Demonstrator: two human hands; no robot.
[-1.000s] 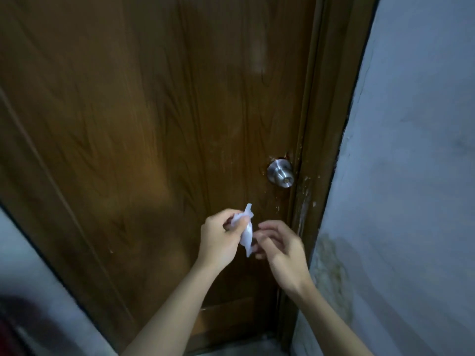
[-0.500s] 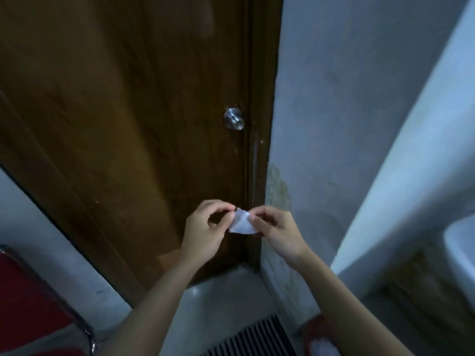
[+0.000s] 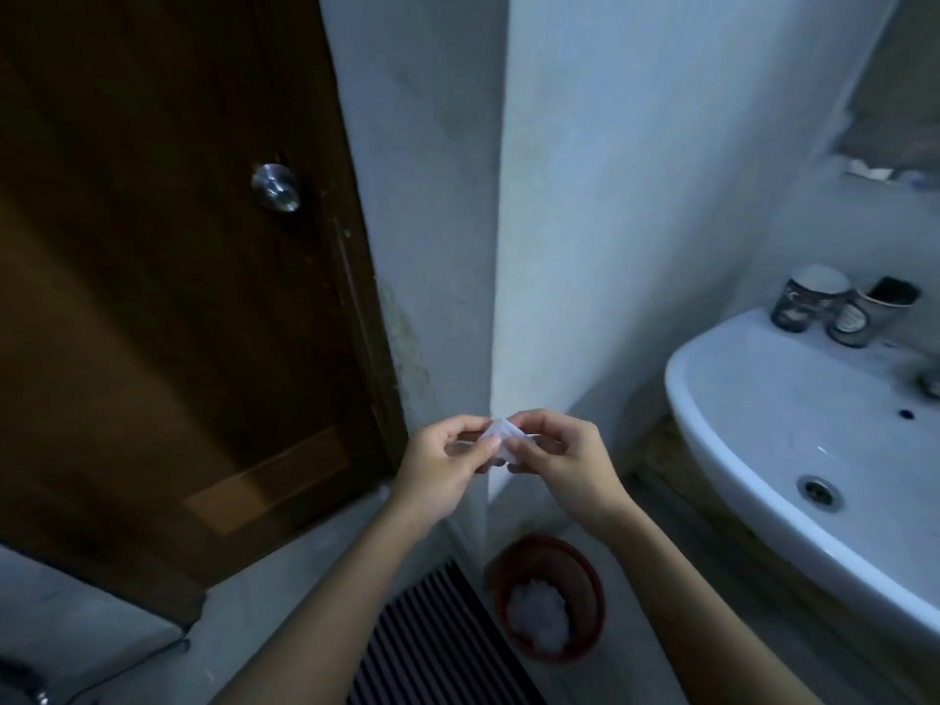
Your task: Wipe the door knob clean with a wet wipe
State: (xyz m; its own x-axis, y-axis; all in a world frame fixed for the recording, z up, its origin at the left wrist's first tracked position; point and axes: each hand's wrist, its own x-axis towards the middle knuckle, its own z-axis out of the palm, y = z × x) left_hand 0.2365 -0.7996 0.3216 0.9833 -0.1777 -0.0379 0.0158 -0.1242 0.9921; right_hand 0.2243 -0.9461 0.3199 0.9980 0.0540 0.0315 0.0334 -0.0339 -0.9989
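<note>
A round silver door knob (image 3: 275, 187) sits on the dark brown wooden door (image 3: 152, 297) at the upper left. A small crumpled white wet wipe (image 3: 499, 441) is pinched between both hands in the lower middle, well below and to the right of the knob. My left hand (image 3: 443, 468) grips its left side with thumb and fingers. My right hand (image 3: 562, 457) grips its right side. Most of the wipe is hidden by the fingers.
A white wall corner (image 3: 501, 246) juts out right behind the hands. A white sink (image 3: 793, 450) stands at the right with two cups (image 3: 844, 310) on its rim. On the floor below are a red bin (image 3: 549, 597) holding white waste and a dark slatted grate (image 3: 432, 648).
The view has swung right and down: the knob has shifted to the upper left, and the sink and bin have come into sight. Both hands still hold the wipe, now more bunched between the fingers.
</note>
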